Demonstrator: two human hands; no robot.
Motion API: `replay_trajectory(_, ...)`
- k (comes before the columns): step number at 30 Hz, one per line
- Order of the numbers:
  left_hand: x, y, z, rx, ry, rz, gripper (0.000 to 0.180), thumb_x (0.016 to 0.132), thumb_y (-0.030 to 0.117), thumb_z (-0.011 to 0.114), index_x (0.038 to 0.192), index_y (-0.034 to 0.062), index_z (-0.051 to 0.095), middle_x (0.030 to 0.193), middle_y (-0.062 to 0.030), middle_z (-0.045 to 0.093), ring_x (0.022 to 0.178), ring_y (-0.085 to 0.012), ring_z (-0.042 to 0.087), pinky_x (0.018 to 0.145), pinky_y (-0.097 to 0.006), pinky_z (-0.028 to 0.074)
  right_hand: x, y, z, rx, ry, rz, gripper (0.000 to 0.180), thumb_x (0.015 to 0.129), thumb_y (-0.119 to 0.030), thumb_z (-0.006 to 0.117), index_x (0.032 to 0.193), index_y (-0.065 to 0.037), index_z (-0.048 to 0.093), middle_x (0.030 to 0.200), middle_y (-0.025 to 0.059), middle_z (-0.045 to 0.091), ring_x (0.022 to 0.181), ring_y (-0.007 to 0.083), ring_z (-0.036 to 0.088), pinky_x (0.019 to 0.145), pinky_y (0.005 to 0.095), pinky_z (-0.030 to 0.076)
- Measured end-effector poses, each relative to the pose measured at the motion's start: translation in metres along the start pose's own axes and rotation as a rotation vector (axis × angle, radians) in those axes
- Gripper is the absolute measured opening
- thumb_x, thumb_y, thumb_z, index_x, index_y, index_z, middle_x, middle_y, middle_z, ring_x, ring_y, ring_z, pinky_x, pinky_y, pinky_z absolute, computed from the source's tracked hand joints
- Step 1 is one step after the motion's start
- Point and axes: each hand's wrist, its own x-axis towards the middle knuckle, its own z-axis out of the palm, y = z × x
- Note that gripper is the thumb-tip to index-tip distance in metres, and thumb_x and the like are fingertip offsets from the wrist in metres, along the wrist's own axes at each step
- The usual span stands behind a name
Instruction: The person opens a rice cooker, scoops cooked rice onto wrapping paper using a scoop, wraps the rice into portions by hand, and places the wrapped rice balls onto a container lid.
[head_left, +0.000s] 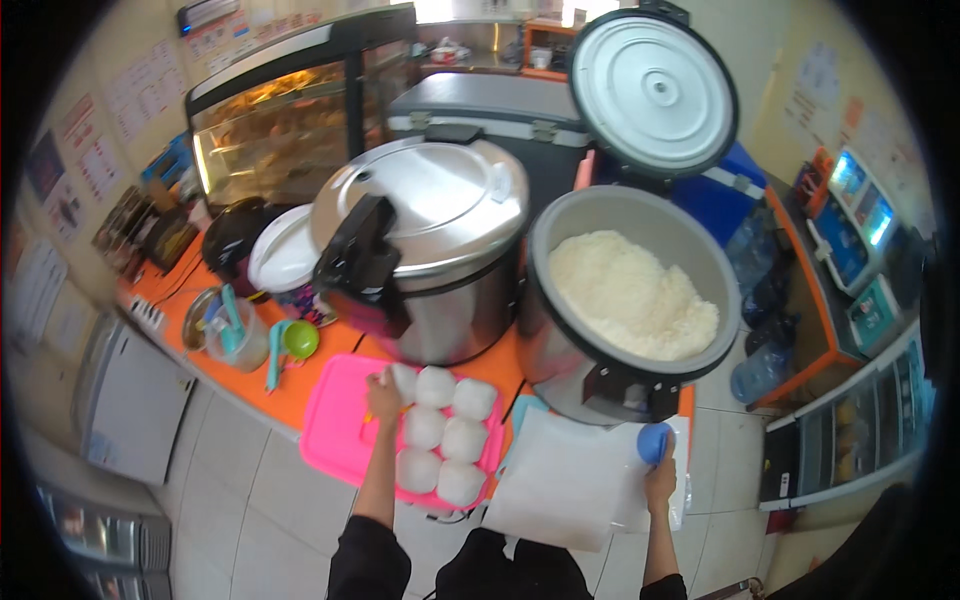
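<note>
My left hand (383, 397) pinches a wrapped white rice ball (404, 381) at the far corner of the pink plastic tray (335, 430) on the orange tabletop (290, 395), while my right hand (659, 472) grips a small blue scoop (653, 441) beside the open steel rice cooker (625, 300), handy for filling.

Left hand (383, 398) at wrapped rice balls (440, 428) on pink tray (335, 430); right hand (659, 478) around blue scoop (653, 441).

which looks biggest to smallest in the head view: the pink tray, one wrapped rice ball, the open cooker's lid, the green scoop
1. Open cooker's lid
2. Pink tray, close to the lid; fisheye bending and nearness make these two unsure
3. Wrapped rice ball
4. Green scoop, slightly smaller than the ball
</note>
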Motion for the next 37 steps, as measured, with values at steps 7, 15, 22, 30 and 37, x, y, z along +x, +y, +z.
replay_trajectory(7,-0.137,0.129,-0.082,-0.331,0.543,0.596,0.033,0.082,0.031,0.059,0.107,0.0102,0.056,0.105,-0.0132,0.048,0.101,-0.0319,0.043,0.087,-0.046,0.035,-0.003,-0.056,-0.226,0.622,0.73,-0.294,0.046,0.085,0.004,0.047,0.128,0.001,0.032,0.119,0.0206,0.048,0.107,0.0265,0.053,0.09,0.0346,0.042)
replay_trajectory(15,-0.289,0.267,-0.051,-0.672,0.07,1.416,0.013,0.07,0.015,0.063,0.072,0.0268,0.059,0.073,0.0112,0.054,0.068,-0.0042,0.051,0.063,-0.025,0.03,0.179,-0.249,-0.251,-1.405,0.189,-0.472,0.02,0.076,-0.014,0.057,0.092,-0.015,0.068,0.085,0.0111,0.067,0.076,0.021,0.066,0.059,0.0352,0.049)
replay_trajectory(22,-0.279,0.261,-0.037,-0.708,0.366,1.512,0.012,0.073,0.017,0.058,0.07,0.0264,0.053,0.067,0.0132,0.048,0.063,-0.0003,0.046,0.062,-0.022,0.025,0.186,-0.259,-0.283,-1.376,-0.422,-0.479,0.028,0.075,-0.032,0.058,0.093,-0.013,0.068,0.089,0.0086,0.067,0.082,0.0246,0.065,0.066,0.0384,0.052)
replay_trajectory(30,-0.274,0.261,-0.033,-0.727,0.412,1.515,0.011,0.074,0.018,0.058,0.071,0.0269,0.054,0.068,0.0137,0.049,0.063,-0.0009,0.046,0.061,-0.021,0.026,0.097,-0.282,-0.271,-1.02,-0.462,-0.649,0.042,0.081,-0.034,0.05,0.121,-0.022,0.053,0.084,0.0162,0.065,0.076,0.033,0.063,0.07,0.0425,0.051)
replay_trajectory(37,-0.275,0.256,-0.03,-0.713,0.297,1.595,0.006,0.074,0.02,0.061,0.075,0.0258,0.058,0.07,0.0131,0.052,0.062,-0.0014,0.046,0.059,-0.021,0.027,0.117,-0.277,-0.236,-0.774,-0.495,-0.808,0.044,0.081,-0.035,0.051,0.122,-0.021,0.052,0.082,0.018,0.064,0.075,0.0339,0.063,0.072,0.0431,0.051)
